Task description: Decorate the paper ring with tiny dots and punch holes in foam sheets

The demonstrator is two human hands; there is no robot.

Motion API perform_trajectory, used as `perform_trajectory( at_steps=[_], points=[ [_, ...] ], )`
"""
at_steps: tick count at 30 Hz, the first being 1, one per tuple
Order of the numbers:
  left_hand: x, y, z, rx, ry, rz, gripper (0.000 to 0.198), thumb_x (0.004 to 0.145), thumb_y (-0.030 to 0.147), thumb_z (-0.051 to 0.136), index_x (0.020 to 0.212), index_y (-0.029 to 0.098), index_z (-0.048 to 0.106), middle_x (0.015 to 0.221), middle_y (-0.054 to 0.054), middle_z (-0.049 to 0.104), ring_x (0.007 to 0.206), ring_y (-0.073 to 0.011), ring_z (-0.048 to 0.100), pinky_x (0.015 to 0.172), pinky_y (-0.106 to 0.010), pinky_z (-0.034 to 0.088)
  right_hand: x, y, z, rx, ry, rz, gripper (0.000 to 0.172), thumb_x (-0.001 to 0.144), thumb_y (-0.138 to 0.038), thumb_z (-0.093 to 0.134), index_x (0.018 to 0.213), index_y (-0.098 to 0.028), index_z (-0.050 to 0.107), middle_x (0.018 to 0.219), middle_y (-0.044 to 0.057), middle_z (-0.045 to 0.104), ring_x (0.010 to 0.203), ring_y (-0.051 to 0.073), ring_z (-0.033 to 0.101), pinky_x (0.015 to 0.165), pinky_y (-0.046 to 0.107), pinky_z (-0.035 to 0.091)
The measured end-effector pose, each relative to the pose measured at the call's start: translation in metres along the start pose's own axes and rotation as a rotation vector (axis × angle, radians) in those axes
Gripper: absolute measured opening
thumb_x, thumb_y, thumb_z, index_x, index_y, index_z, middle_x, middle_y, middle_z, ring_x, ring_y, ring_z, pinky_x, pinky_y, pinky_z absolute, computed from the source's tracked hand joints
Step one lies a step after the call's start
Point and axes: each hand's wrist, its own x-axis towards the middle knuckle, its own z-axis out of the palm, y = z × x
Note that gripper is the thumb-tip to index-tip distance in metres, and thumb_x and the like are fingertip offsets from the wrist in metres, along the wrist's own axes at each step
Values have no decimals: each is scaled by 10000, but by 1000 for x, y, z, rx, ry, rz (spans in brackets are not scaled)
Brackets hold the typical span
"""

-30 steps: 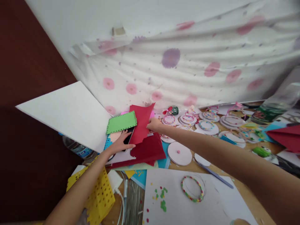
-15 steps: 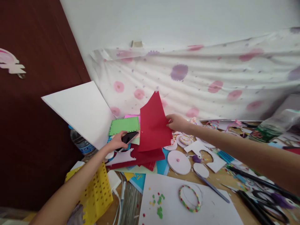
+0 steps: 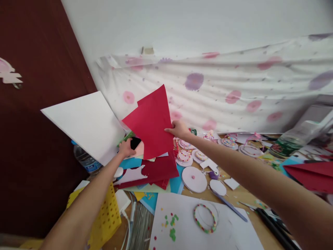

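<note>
Red paper (image 3: 153, 121) had swung up and left, hiding most of the green card (image 3: 122, 140) by the surface's (image 3: 240, 197) back left corner. Fingers of the right hand (image 3: 179, 129) pinched its edge; those of the left hand (image 3: 126, 148) gripped a black phone (image 3: 135, 142). Lifting seemed the step, needing a steady hold next. Writing on the blue label (image 3: 93, 166) was too blurry to read

Red paper (image 3: 153, 125) is held up by the right hand (image 3: 179, 129), just pinched at its right edge. A dark phone (image 3: 135, 142), mostly hidden, is touched by the left hand (image 3: 126, 148). Closer in on the counter (image 3: 240, 195), a beaded bracelet (image 3: 213, 224) is laid on white paper (image 3: 239, 231) near little green bits (image 3: 172, 234). A bunch of round white discs (image 3: 195, 184) are crowded off to the right.
</note>
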Motion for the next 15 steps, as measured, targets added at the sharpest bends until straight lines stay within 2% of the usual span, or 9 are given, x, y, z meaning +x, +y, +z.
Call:
perform_trajectory(
  at_steps=[4, 9, 12, 15],
  points=[
    [-4, -4, 7, 57, -63, -41, 344, 914, 317, 589, 1219, 160, 558, 1222, -100, 591, 1036, -236, 613, 862, -449, 531, 10, -9, 12, -1, 49, -75, 190, 888, -293, 590, 728, -198, 550, 812, 66, 675, 819, 204, 638, 683, 249, 438],
    [-16, -4, -7, -5, -109, 25, 297, 918, 323, 584, 1163, 156, 585, 1154, -84, 618, 969, -210, 630, 816, -409, 545, 9, -6, -9, 16, 179, -126, 111, 939, -169, 447, 886, -193, 541, 923, 107, 659, 928, 252, 619, 793, 312, 430],
    [-30, 16, -17, -103, -72, 120, 209, 905, 318, 590, 1010, 139, 613, 962, -47, 636, 811, -164, 616, 730, -346, 530, 1, -3, -31, 40, 265, -166, 96, 937, -154, 433, 923, -201, 516, 882, 91, 645, 890, 256, 620, 792, 333, 431],
    [-52, 50, -25, -234, -3, 268, 158, 840, 323, 612, 840, 168, 579, 778, -2, 555, 706, -150, 526, 688, -303, 457, -8, -1, -51, 63, 377, -189, 90, 946, -177, 409, 921, -209, 489, 843, 78, 631, 840, 255, 613, 782, 360, 439]
  ],
)
